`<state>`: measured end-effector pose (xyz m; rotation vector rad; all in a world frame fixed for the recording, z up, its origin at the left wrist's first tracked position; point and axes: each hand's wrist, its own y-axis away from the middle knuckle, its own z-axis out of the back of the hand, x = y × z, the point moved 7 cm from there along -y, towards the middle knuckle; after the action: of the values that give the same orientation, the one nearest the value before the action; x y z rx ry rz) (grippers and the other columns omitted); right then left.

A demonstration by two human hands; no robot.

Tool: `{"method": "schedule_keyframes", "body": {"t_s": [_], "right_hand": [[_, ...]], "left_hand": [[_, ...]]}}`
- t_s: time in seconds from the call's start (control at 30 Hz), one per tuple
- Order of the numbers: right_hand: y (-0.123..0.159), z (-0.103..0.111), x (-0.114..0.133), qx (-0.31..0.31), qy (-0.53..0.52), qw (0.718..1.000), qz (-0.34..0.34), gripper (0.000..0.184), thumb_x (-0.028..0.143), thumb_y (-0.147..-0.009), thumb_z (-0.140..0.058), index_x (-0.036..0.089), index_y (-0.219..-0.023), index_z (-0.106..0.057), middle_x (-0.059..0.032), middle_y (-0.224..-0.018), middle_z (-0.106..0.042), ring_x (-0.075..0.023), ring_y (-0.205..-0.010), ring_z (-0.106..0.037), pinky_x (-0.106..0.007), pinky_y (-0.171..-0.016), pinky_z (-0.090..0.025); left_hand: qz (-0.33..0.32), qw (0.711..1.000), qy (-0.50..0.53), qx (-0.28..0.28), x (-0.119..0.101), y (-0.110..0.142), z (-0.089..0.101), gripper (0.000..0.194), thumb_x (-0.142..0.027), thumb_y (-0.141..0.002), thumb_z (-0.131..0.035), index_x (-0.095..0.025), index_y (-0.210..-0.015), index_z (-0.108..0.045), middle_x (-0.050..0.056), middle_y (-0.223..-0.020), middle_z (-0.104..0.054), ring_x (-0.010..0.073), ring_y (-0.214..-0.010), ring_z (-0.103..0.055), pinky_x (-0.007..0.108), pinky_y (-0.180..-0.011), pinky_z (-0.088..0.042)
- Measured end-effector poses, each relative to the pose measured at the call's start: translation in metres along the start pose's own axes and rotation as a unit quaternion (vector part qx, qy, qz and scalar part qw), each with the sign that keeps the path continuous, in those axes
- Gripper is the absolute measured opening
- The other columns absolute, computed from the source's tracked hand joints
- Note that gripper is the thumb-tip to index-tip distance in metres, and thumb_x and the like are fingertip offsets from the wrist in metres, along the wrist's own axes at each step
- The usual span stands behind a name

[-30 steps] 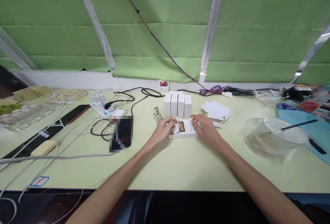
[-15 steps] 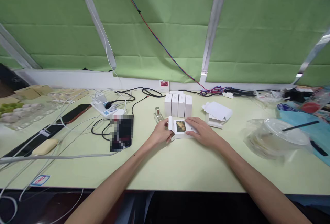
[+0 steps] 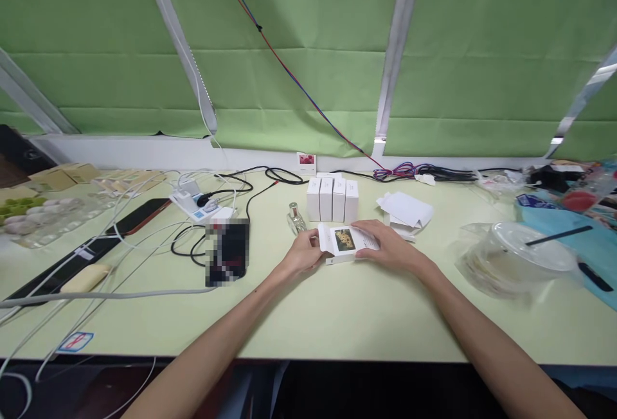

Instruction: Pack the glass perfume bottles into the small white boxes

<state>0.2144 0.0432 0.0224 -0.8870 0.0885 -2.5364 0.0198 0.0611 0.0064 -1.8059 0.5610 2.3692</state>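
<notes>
White carton (image 3: 359, 242), a yellow picture on its face, is held low at the table (image 3: 347, 316) just in front of four upright white boxes (image 3: 326, 204), its left-end flap (image 3: 324, 238) open, contents out of sight. The right hand (image 3: 389, 245) clamps it; the left hand (image 3: 303, 253) touches the flap end, its grip impossible to tell. At far left, a clear tray (image 3: 51, 234) holds pale and green rounded items (image 3: 54, 209).

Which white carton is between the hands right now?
The white carton with the yellowish picture: its end flap is open beside the left hand, the right hand grips it; the four upright cartons stand behind.
</notes>
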Motion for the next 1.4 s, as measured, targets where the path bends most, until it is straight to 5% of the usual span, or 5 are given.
{"method": "schedule_keyframes", "body": {"t_s": [0.23, 0.57, 0.87, 1.13, 1.4], "right_hand": [[0.001, 0.003, 0.006, -0.007, -0.001, 1.0, 0.006, 0.082, 0.058, -0.071, -0.082, 0.024, -0.141, -0.054, -0.0117, -0.144, -0.057, -0.032, -0.134, -0.05, -0.048, -0.11, -0.042], [0.002, 0.004, 0.001, -0.007, -0.008, 1.0, -0.012, 0.084, 0.058, -0.07, -0.082, 0.025, -0.142, -0.053, -0.0122, -0.144, -0.056, -0.0323, -0.131, -0.053, -0.049, -0.109, -0.043], [0.002, 0.005, 0.004, -0.002, -0.009, 1.0, -0.011, 0.084, 0.057, -0.069, -0.083, 0.024, -0.141, -0.053, -0.0125, -0.144, -0.055, -0.0326, -0.131, -0.052, -0.049, -0.11, -0.042], [0.007, 0.015, 0.002, 0.029, 0.034, 0.998, -0.045, 0.082, 0.054, -0.069, -0.081, 0.025, -0.14, -0.051, -0.0126, -0.143, -0.055, -0.034, -0.13, -0.051, -0.049, -0.108, -0.042], [0.019, 0.027, -0.006, 0.091, 0.115, 0.981, -0.128, 0.081, 0.047, -0.064, -0.083, 0.025, -0.137, -0.053, -0.0135, -0.131, -0.059, -0.0372, -0.119, -0.057, -0.046, -0.095, -0.049]], "left_hand": [[0.021, 1.0, -0.017, 0.0, 0.005, -0.002, 0.001, 0.035, -0.012, -0.074, -0.065, -0.011, -0.109, -0.066, -0.008, -0.047, -0.044, 0.0042, -0.033, -0.028, 0.019, -0.034, -0.015], [0.022, 0.998, -0.061, -0.024, 0.008, -0.004, 0.004, 0.028, -0.012, -0.069, -0.066, -0.016, -0.096, -0.06, -0.009, -0.048, -0.046, 0.0062, -0.032, -0.033, 0.02, -0.035, -0.019], [-0.137, 0.985, -0.103, -0.036, -0.005, 0.001, 0.0, 0.048, -0.016, -0.062, -0.073, -0.02, -0.104, -0.051, 0.004, -0.097, -0.071, 0.019, -0.084, -0.069, 0.022, -0.061, -0.049], [-0.111, 0.97, -0.206, -0.059, -0.003, -0.004, 0.015, 0.018, -0.009, -0.066, -0.059, -0.017, -0.081, -0.066, -0.003, -0.059, -0.056, 0.0142, -0.058, -0.053, 0.022, -0.053, -0.035], [-0.112, 0.959, -0.253, -0.057, -0.005, -0.001, 0.021, 0.026, -0.01, -0.067, -0.058, -0.016, -0.086, -0.075, -0.001, -0.057, -0.056, 0.0159, -0.058, -0.051, 0.024, -0.055, -0.035]]}}
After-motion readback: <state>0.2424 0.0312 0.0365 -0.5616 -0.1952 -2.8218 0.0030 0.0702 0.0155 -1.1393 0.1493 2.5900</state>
